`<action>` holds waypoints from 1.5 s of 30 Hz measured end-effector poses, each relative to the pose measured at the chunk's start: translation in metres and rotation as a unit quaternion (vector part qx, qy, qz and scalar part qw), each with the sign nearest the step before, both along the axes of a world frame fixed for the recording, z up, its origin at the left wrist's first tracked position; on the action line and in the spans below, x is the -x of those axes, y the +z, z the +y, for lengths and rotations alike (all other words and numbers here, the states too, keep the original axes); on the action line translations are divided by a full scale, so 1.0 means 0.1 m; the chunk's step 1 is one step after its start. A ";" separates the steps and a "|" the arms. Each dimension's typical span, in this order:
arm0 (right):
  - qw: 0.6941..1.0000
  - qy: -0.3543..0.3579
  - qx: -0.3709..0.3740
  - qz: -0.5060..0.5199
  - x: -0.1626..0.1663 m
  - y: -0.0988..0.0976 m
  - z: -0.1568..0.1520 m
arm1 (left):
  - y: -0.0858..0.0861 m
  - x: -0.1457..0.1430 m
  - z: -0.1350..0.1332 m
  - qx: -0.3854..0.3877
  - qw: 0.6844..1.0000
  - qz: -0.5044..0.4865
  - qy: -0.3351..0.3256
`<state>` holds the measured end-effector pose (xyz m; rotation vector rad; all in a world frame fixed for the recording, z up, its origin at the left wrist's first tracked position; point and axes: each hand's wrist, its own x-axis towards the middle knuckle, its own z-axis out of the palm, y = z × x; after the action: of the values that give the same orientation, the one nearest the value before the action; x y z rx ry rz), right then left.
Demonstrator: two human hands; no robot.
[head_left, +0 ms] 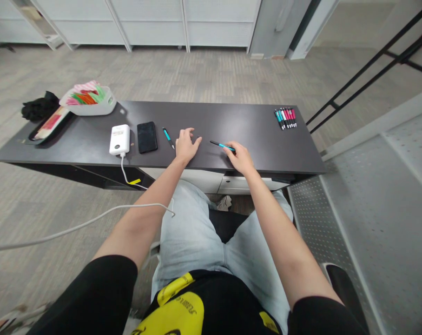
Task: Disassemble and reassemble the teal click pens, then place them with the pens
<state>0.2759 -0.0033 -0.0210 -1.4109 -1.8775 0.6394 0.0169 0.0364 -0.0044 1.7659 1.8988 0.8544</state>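
My right hand (239, 157) is closed on a blue pen (218, 144) with black ends, held low over the dark desk (211, 114). Its black tip points left, toward my other hand. My left hand (186, 145) rests at the desk with thumb and fingers apart. A small dark spot shows by its thumb tip; I cannot make out what it is. Just left of that hand lies another blue pen (168, 137), slanted, with its silvery end near my wrist. At the right end of the desk, several pens (285, 118) in blue, black, white and red lie side by side.
Left of the loose pen are a black phone (147, 137) and a white power bank (119, 139) with a cable (92, 220) running across my left arm. Farther left stand a white basket (92, 109), a black tray (50, 128) and a black bundle (40, 107).
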 end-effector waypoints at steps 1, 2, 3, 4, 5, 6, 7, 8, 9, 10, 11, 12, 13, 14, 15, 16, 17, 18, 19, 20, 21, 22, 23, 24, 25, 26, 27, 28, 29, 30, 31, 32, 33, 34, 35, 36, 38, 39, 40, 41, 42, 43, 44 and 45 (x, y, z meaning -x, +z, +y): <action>1.000 0.000 -0.002 0.001 0.00 -0.01 0.00 | 0.00 0.00 0.04 0.001 1.000 0.026 -0.007; 1.000 0.000 -0.004 0.002 -0.01 -0.02 0.01 | 0.00 0.00 0.07 -0.001 0.999 0.047 -0.008; 1.000 0.001 -0.008 0.003 -0.01 -0.03 0.01 | -0.02 0.00 0.10 -0.006 0.998 0.058 -0.006; 1.000 0.003 -0.011 0.006 -0.01 -0.04 0.02 | -0.04 0.00 0.12 -0.014 0.998 0.055 -0.003; 1.000 0.003 -0.016 0.009 -0.01 -0.05 0.02 | -0.07 0.01 0.15 -0.023 0.999 0.036 0.000; 1.000 0.003 -0.020 0.014 -0.02 -0.05 0.03 | -0.11 0.03 0.16 -0.033 0.999 0.001 -0.001; 1.000 0.002 -0.023 0.019 -0.02 -0.06 0.03 | -0.15 0.04 0.18 -0.042 0.998 -0.047 -0.006; 0.999 0.000 -0.024 0.023 -0.02 -0.06 0.03 | -0.19 0.06 0.19 -0.048 0.994 -0.101 -0.018; 0.999 -0.001 -0.023 0.025 -0.01 -0.06 0.03 | -0.22 0.08 0.19 -0.050 0.986 -0.155 -0.036; 0.999 -0.002 -0.019 0.025 -0.01 -0.05 0.03 | -0.25 0.10 0.19 -0.049 0.976 -0.202 -0.057; 1.000 -0.001 -0.014 0.024 -0.01 -0.05 0.03 | -0.27 0.11 0.19 -0.047 0.967 -0.238 -0.080; 1.000 0.001 -0.010 0.023 -0.01 -0.04 0.03 | -0.29 0.12 0.19 -0.045 0.959 -0.261 -0.104; 1.000 0.004 -0.008 0.024 -0.01 -0.04 0.03 | -0.29 0.13 0.18 -0.043 0.952 -0.273 -0.127; 1.000 0.006 -0.008 0.027 -0.01 -0.03 0.02 | -0.29 0.14 0.17 -0.043 0.948 -0.278 -0.147; 0.999 0.008 -0.010 0.031 -0.01 -0.03 0.02 | -0.28 0.14 0.15 -0.042 0.946 -0.277 -0.164; 0.999 0.008 -0.011 0.035 -0.01 -0.02 0.02 | -0.27 0.14 0.14 -0.039 0.945 -0.274 -0.175; 0.999 0.008 -0.012 0.038 -0.01 -0.02 0.02 | -0.26 0.14 0.12 -0.034 0.945 -0.270 -0.181; 0.999 0.008 -0.010 0.038 -0.01 -0.01 0.02 | -0.24 0.14 0.11 -0.026 0.946 -0.266 -0.182; 0.999 0.007 -0.007 0.037 -0.01 -0.01 0.01 | -0.22 0.13 0.10 -0.017 0.948 -0.263 -0.179; 0.999 0.006 -0.003 0.034 0.00 0.00 0.01 | -0.20 0.13 0.08 -0.008 0.949 -0.261 -0.177; 1.000 0.005 0.002 0.030 0.00 0.01 0.01 | -0.18 0.12 0.08 -0.001 0.949 -0.261 -0.175; 1.000 0.004 0.006 0.026 0.00 0.01 0.01 | -0.16 0.11 0.07 0.004 0.949 -0.261 -0.175; 1.000 0.004 0.009 0.023 -0.01 0.02 0.01 | -0.14 0.11 0.06 0.007 0.948 -0.263 -0.176; 1.000 0.005 0.009 0.021 -0.01 0.02 0.01 | -0.14 0.11 0.06 0.009 0.947 -0.265 -0.179; 1.000 0.007 0.007 0.021 -0.01 0.02 0.01 | -0.13 0.10 0.06 0.009 0.947 -0.266 -0.182; 1.000 0.011 0.005 0.021 -0.02 0.02 0.01 | -0.13 0.10 0.06 0.009 0.946 -0.266 -0.184; 1.000 0.014 0.003 0.021 -0.02 0.02 0.00 | -0.13 0.11 0.06 0.008 0.947 -0.263 -0.187; 1.000 0.017 0.001 0.021 -0.02 0.02 0.00 | -0.13 0.11 0.06 0.005 0.947 -0.257 -0.190; 1.000 0.018 0.000 0.020 -0.03 0.02 0.01 | -0.14 0.11 0.07 0.001 0.948 -0.251 -0.194; 1.000 0.017 0.000 0.018 -0.03 0.02 0.01 | -0.14 0.12 0.07 -0.004 0.949 -0.244 -0.198; 1.000 0.015 0.000 0.014 -0.03 0.02 0.01 | -0.15 0.12 0.07 -0.011 0.950 -0.237 -0.201; 1.000 0.010 -0.001 0.010 -0.02 0.02 0.02 | -0.15 0.12 0.08 -0.016 0.951 -0.232 -0.203; 1.000 0.003 -0.002 0.006 -0.02 0.02 0.02 | -0.16 0.11 0.08 -0.018 0.952 -0.229 -0.205; 1.000 -0.003 -0.004 0.002 -0.02 0.03 0.03 | -0.16 0.10 0.08 -0.018 0.952 -0.228 -0.205; 1.000 -0.009 -0.005 -0.001 -0.02 0.03 0.04 | -0.16 0.09 0.07 -0.016 0.951 -0.230 -0.204; 1.000 -0.014 -0.005 -0.003 -0.01 0.02 0.04 | -0.17 0.07 0.06 -0.012 0.951 -0.235 -0.202; 1.000 -0.019 0.000 0.003 -0.02 0.02 0.05 | -0.18 0.04 0.03 -0.004 0.949 -0.252 -0.190; 1.000 -0.019 0.004 0.012 -0.03 0.01 0.04 | -0.18 0.02 0.01 0.001 0.948 -0.259 -0.182; 1.000 -0.017 0.009 0.023 -0.04 0.01 0.04 | -0.18 0.01 -0.01 0.007 0.948 -0.265 -0.175; 0.999 -0.015 0.015 0.035 -0.05 0.00 0.03 | -0.19 0.00 -0.03 0.013 0.949 -0.267 -0.168; 0.999 -0.013 0.021 0.046 -0.06 0.00 0.02 | -0.19 0.00 -0.05 0.020 0.949 -0.267 -0.163; 0.998 -0.010 0.027 0.053 -0.06 0.00 0.02 | -0.20 -0.01 -0.06 0.024 0.950 -0.265 -0.161; 0.998 -0.008 0.033 0.053 -0.06 0.01 0.02 | -0.20 -0.01 -0.07 0.027 0.952 -0.262 -0.159; 0.998 -0.006 0.037 0.048 -0.06 0.02 0.02 | -0.20 -0.01 -0.08 0.027 0.953 -0.259 -0.157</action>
<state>0.2821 -0.0013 -0.0194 -1.4116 -1.7850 0.7654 0.0180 0.0287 -0.0247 1.5557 1.2553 1.0091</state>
